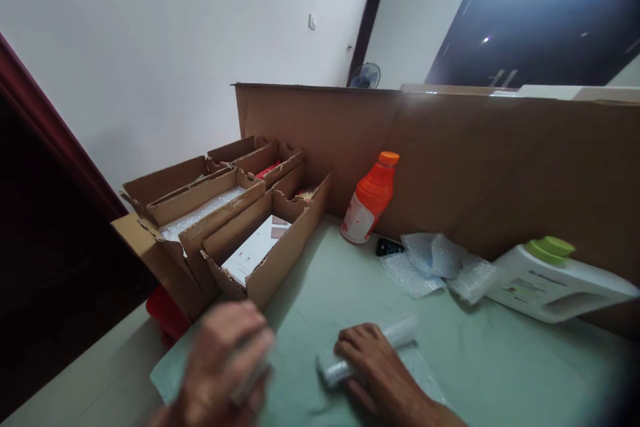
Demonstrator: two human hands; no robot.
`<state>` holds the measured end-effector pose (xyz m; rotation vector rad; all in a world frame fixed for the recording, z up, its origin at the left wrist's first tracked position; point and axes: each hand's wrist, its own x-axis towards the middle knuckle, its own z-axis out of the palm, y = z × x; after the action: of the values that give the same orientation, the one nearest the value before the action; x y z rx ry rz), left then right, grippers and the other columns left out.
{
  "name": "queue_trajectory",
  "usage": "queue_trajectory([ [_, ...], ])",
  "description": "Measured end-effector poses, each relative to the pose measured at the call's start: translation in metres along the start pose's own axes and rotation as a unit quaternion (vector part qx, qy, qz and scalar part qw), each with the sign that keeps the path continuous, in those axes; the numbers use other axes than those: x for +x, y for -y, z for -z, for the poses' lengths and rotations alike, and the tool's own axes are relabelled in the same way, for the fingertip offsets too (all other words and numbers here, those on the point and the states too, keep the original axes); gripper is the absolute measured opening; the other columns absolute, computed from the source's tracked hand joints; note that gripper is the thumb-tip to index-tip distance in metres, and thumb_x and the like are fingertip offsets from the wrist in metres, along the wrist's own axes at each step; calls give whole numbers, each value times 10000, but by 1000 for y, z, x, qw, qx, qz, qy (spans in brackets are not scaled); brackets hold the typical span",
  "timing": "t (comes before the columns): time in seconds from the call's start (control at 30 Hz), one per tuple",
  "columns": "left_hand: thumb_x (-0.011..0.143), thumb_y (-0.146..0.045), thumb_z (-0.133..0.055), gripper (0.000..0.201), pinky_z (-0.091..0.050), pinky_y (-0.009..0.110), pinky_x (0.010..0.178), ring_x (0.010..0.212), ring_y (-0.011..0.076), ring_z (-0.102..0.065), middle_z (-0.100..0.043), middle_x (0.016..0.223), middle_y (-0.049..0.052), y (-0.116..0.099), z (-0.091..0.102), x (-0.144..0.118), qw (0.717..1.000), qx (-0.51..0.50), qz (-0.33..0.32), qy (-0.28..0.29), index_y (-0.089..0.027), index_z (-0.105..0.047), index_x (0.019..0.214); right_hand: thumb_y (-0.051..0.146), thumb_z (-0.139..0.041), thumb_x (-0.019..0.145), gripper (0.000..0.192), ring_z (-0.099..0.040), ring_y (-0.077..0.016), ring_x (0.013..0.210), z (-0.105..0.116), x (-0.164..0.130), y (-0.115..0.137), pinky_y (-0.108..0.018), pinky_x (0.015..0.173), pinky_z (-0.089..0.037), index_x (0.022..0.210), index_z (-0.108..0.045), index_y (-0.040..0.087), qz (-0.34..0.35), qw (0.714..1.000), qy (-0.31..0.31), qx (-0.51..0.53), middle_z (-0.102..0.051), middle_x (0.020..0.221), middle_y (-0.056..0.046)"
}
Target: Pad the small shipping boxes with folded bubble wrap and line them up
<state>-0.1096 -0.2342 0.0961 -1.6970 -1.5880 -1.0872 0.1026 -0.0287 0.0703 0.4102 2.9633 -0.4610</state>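
Observation:
My right hand (373,363) is closed over a rolled-up piece of bubble wrap (403,330) on the pale green table cover. One end of the roll pokes out left of my fingers, with something dark and thin beside it. A flat piece of bubble wrap (423,373) lies partly under my wrist. Blurred by motion, my left hand (223,360) is raised near the front of the cardboard boxes. Its fingers are curled round a small greyish thing that I cannot make out.
Open cardboard boxes (280,263) stand at the left, holding a white printed box (255,250) and bubble wrap (205,211). An orange bottle (373,193), a dark phone (389,247), loose bubble-wrap pieces (425,267) and a white jug (530,287) line the tall cardboard wall (475,153).

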Motion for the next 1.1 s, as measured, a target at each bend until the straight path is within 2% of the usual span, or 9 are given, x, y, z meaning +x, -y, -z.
queue_trajectory([
  [0.17, 919, -381, -507, 279, -556, 341, 842, 958, 239, -693, -738, 1068, 45, 102, 72, 127, 948, 86, 286, 110, -249, -692, 1080, 249, -693, 716, 477, -614, -364, 1157, 30, -30, -46, -590, 1028, -411, 1188, -696, 178, -60, 998, -5, -33, -687, 1235, -181],
  [0.3, 769, -315, -579, 200, -481, 298, 682, 825, 253, -686, -760, 867, 57, 170, 38, 165, 850, 127, 356, 367, -202, -726, 843, 463, -685, 817, 591, -533, -390, 1316, 38, -55, -64, -601, 1055, -437, 1359, -634, 232, -89, 995, -47, -11, -580, 1437, -178],
  [0.4, 656, -213, -612, 73, -406, 273, 599, 712, 229, -651, -713, 690, 41, 191, 11, 163, 828, 125, 365, 408, -189, -681, 658, 505, -614, 884, 480, -573, -357, 1288, 33, -61, -67, -575, 1039, -481, 1298, -679, 272, -83, 993, -86, -2, -615, 1409, -142],
  [0.57, 689, -232, -559, 99, -334, 264, 515, 547, 166, -526, -560, 533, -2, 184, 35, 175, 860, 133, 386, 306, -195, -606, 610, 477, -572, 922, 340, -649, -325, 1191, 53, -51, -59, -565, 997, -527, 1142, -739, 280, -58, 983, -176, 20, -695, 1287, -119],
  [0.7, 817, -329, -482, 190, -340, 249, 493, 509, 125, -435, -516, 597, -34, 129, 61, 202, 921, 90, 341, 167, -192, -613, 794, 465, -617, 914, 498, -572, -297, 1305, 107, -23, -20, -515, 1058, -501, 1383, -563, 309, -4, 949, -303, 86, -585, 1439, -95],
  [0.83, 837, -284, -562, 145, -417, 232, 581, 622, 121, -540, -624, 713, -2, 44, 30, 216, 943, -103, 118, 295, -189, -660, 789, 576, -740, 795, 972, -461, -304, 1403, 161, 7, 25, -484, 1094, -462, 1579, -214, 348, 75, 891, -417, 162, -398, 1590, -60],
  [0.93, 864, -325, -608, 184, -473, 242, 691, 746, 137, -609, -676, 850, 47, 27, -2, 230, 885, -259, -25, 387, -172, -701, 823, 592, -683, 828, 757, -677, -273, 1105, 180, 8, 21, -403, 923, -568, 1478, -449, 279, 51, 925, -328, 187, -657, 1304, -66],
  [1.03, 892, -371, -559, 268, -472, 247, 637, 686, 136, -597, -677, 798, 50, 73, -23, 258, 921, -218, 130, 296, -156, -714, 930, 590, -602, 869, 470, -729, -239, 820, 174, -11, -26, -357, 753, -609, 1153, -713, 233, -20, 980, -106, 165, -757, 935, -38],
  [1.1, 880, -331, -549, 281, -448, 246, 598, 622, 129, -563, -664, 743, 29, 121, -38, 277, 923, -81, 240, 291, -161, -707, 1038, 643, -675, 770, 576, -729, -318, 974, 161, -29, -66, -441, 848, -605, 1172, -724, 233, -79, 989, -10, 124, -764, 1070, -82],
])
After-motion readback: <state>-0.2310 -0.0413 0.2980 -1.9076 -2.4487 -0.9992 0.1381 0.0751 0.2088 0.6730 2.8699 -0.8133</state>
